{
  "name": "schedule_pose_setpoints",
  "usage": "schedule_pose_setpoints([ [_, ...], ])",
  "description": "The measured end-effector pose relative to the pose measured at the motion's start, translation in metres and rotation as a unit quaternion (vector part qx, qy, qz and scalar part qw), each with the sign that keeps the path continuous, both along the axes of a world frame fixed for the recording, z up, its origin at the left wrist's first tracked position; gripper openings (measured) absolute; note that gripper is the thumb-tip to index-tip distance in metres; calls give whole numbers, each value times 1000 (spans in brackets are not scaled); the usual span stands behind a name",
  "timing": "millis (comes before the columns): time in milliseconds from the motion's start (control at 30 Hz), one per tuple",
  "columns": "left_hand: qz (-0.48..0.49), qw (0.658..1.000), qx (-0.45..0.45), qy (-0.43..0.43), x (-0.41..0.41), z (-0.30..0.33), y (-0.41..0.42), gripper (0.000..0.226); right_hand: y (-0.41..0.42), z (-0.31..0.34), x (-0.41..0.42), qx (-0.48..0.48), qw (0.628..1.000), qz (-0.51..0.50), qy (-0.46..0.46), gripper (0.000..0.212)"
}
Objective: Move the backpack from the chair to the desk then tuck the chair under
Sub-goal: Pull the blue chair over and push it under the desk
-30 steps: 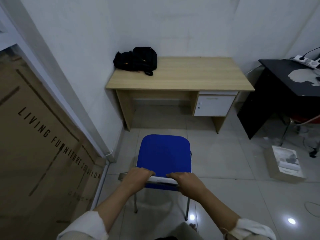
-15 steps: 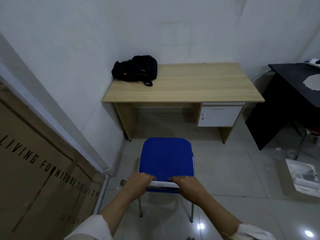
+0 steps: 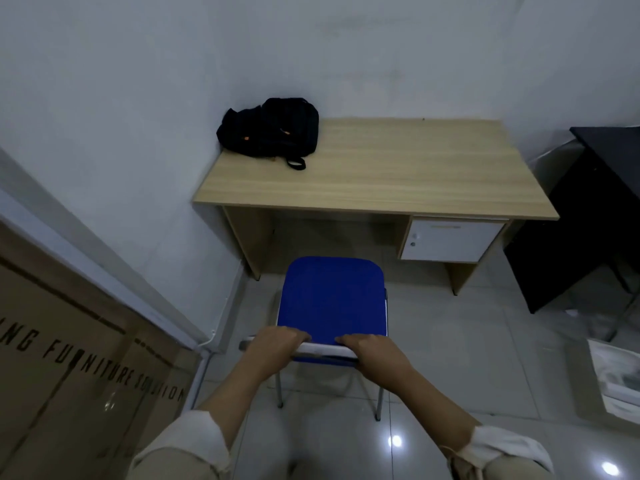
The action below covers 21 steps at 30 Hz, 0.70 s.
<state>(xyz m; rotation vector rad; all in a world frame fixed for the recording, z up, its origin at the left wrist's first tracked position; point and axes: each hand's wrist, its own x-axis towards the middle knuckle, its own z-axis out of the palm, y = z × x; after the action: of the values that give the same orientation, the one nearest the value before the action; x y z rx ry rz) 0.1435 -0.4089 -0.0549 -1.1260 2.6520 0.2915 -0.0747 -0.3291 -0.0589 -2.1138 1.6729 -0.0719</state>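
Observation:
A black backpack (image 3: 268, 131) lies on the far left corner of the light wooden desk (image 3: 398, 171), against the wall. A blue-seated chair (image 3: 332, 296) with thin metal legs stands on the tiled floor just in front of the desk's open knee space, its seat front near the desk edge. My left hand (image 3: 273, 344) and my right hand (image 3: 375, 351) both grip the top rail of the chair's backrest, side by side, knuckles up.
A white drawer unit (image 3: 450, 240) hangs under the desk's right side. A black desk (image 3: 602, 216) stands to the right. A large cardboard box (image 3: 69, 358) leans at the left, and a small box (image 3: 616, 375) lies on the floor at the right.
The chair, held in both hands, has moved forward toward the desk, and my view has come closer. The backpack has stayed where it was.

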Motion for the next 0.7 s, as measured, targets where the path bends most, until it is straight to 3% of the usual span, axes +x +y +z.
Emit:
schedule_pose_setpoints([
  [700,-64,997,-24,34,-81,-1,-253,27,-237,-3,-75,-71,994,-73,50,28],
])
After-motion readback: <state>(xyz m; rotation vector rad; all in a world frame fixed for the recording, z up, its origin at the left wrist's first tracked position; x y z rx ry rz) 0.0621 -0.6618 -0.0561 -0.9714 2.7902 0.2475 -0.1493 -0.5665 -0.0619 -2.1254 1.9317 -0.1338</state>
